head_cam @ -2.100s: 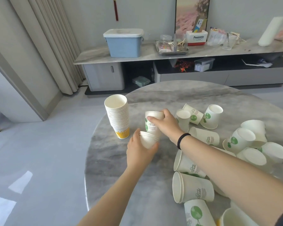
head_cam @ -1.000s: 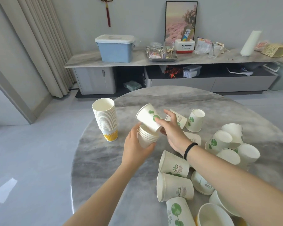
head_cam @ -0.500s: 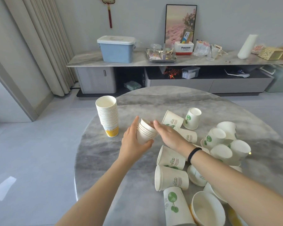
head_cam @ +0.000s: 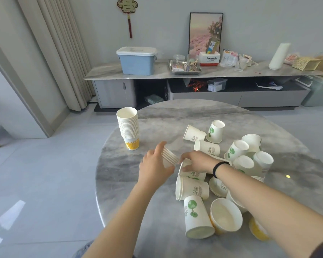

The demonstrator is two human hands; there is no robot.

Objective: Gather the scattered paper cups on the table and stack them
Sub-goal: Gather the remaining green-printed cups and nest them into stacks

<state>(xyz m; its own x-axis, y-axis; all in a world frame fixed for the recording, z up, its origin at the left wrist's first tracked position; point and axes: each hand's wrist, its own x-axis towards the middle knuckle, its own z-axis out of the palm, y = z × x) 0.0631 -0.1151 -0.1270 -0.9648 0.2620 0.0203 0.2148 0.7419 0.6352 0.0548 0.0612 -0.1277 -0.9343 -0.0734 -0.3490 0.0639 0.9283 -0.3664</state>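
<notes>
Left hand (head_cam: pixel 154 167) is wrapped around a short nested bundle of white paper cups (head_cam: pixel 169 158), thumb on the near side and fingers curled behind, the bundle tipped so its open rims face right. Right hand (head_cam: pixel 195 162), black band on the wrist, is down on a white paper cup lying on its side (head_cam: pixel 191 172) just right of that bundle, fingers curled over its rim; whether they have truly pinched it or only rest on it I cannot tell from here.

Landmark is the tall upright stack of white paper cups with a yellow-striped one at the bottom (head_cam: pixel 129 127), standing near the left edge of the round grey marble table (head_cam: pixel 175 112). The held bundle sits near and to the right of that stack. Farther right, a loose heap of white cups with green leaf prints (head_cam: pixel 231 151) lies every way up: some inverted, some on their sides.

Now the risks. That sideways cup touches its neighbours, so dragging it out could set the lying ones rolling toward the table edge. The bundle is tilted; a slack squeeze might let the inner cups slide out. And feeding a cup in crooked could crumple its thin rim.
</notes>
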